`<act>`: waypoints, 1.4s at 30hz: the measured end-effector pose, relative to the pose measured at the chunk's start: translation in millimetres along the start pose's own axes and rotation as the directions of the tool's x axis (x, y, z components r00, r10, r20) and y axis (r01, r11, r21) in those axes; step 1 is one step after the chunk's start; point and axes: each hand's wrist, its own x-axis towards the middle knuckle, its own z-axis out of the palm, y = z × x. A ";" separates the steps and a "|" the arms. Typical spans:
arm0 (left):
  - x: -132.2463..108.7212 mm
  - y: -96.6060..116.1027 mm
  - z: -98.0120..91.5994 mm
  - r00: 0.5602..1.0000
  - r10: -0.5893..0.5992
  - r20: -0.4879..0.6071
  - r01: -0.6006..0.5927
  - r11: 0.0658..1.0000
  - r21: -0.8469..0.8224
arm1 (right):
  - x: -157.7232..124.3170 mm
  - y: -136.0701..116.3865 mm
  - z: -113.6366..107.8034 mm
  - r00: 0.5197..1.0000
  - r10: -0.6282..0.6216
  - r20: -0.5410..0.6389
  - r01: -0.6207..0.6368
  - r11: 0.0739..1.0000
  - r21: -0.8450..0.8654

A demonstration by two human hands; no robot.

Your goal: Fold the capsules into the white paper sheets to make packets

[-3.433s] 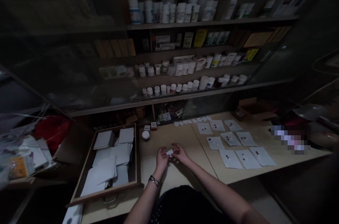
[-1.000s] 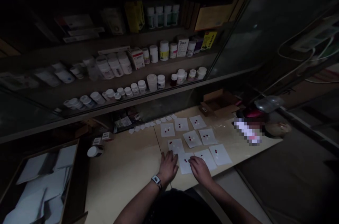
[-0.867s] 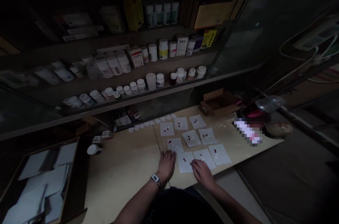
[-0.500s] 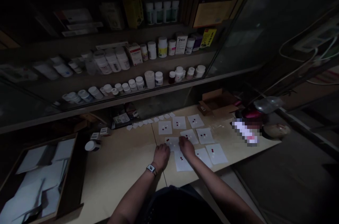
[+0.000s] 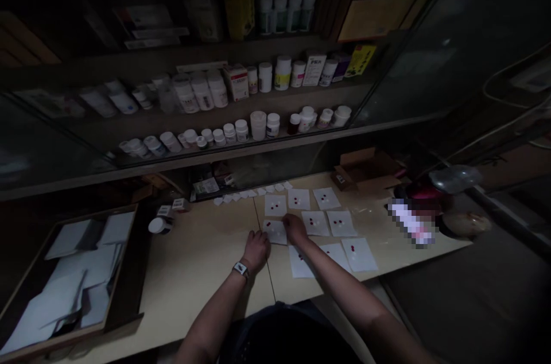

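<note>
A small white sheet of paper (image 5: 275, 233) lies between my hands, with red pills near its upper left. My left hand (image 5: 257, 249), with a watch on the wrist, is closed at the sheet's lower left edge, its fingers bent. At the opposite edge my right hand (image 5: 297, 231) is closed in a pinch, its fingertips partly hidden. Around them lie several more white sheets with small red and white pills, such as one sheet (image 5: 275, 212) behind and another sheet (image 5: 360, 260) to the right. My right forearm partly covers two near sheets.
Small white paper pieces (image 5: 252, 194) line the table's back. An open drawer (image 5: 116, 272) with papers is at left, near a white-capped bottle (image 5: 160, 226). An open cardboard box (image 5: 370, 174) stands back right. Above, shelves hold medicine bottles (image 5: 258, 126) and boxes.
The sheet between my hands has shifted left, away from the sheets on its right, and both hands have moved left with it. The camera view has turned slightly left.
</note>
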 end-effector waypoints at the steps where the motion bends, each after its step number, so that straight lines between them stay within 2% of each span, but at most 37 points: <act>1: -6.6 -5.5 -0.1 1.000 -0.022 -0.021 0.022 1.000 0.000 | 2.6 -6.9 5.7 1.000 -0.030 -0.003 0.030 0.999 0.023; 6: -45.4 -49.1 -8.1 0.968 -0.207 -0.145 0.211 0.977 0.013 | 21.2 -62.6 41.8 0.988 -0.148 0.048 0.143 0.985 0.099; 10: -74.5 -95.9 -20.1 0.929 -0.332 -0.165 0.343 0.938 0.049 | 35.7 -124.4 73.5 0.959 -0.262 0.106 0.252 0.963 0.096; 14: -96.5 -132.3 -27.3 0.893 -0.404 -0.197 0.423 0.904 0.064 | 43.3 -175.5 105.3 0.942 -0.308 0.133 0.301 0.951 0.069; 19: -117.5 -158.5 -29.3 0.867 -0.458 -0.195 0.477 0.876 0.065 | 46.3 -208.8 137.3 0.940 -0.298 0.166 0.297 0.954 0.030; 23: -128.8 -164.8 -26.6 0.870 -0.474 -0.137 0.485 0.872 0.065 | 43.9 -216.9 145.7 0.941 -0.284 0.181 0.285 0.958 0.020; 25: -127.2 -160.6 -25.0 0.865 -0.478 -0.150 0.491 0.869 0.057 | 41.0 -210.6 139.4 0.943 -0.294 0.157 0.293 0.956 0.036; 27: -116.7 -151.0 -24.5 0.866 -0.471 -0.167 0.484 0.874 0.042 | 37.7 -192.4 124.0 0.943 -0.317 0.098 0.312 0.948 0.064; 30: -81.9 -127.0 -25.3 0.921 -0.365 -0.138 0.370 0.929 0.012 | 32.0 -141.9 86.2 0.947 -0.319 -0.029 0.320 0.946 0.055; 33: -32.3 -96.7 -25.4 0.977 -0.183 -0.111 0.183 0.983 -0.014 | 24.3 -77.1 42.2 0.972 -0.213 -0.095 0.206 0.976 -0.075; 35: 0.5 -78.3 -24.2 0.991 -0.105 -0.086 0.105 0.994 -0.003 | 18.3 -38.6 17.9 0.980 -0.178 -0.088 0.164 0.975 -0.149; 37: 28.3 -65.1 -22.3 0.998 -0.053 -0.023 0.053 0.998 0.021 | 12.6 -10.6 1.9 0.983 -0.176 -0.051 0.163 0.965 -0.204; 39: 49.8 -58.1 -19.9 0.998 -0.015 0.053 0.013 0.999 0.053 | 8.1 5.8 -5.5 0.981 -0.196 0.002 0.190 0.949 -0.250; 42: 72.5 -55.2 -16.1 0.995 0.042 0.092 -0.047 0.997 0.060 | 4.9 14.6 -6.0 0.958 -0.275 0.079 0.286 0.911 -0.296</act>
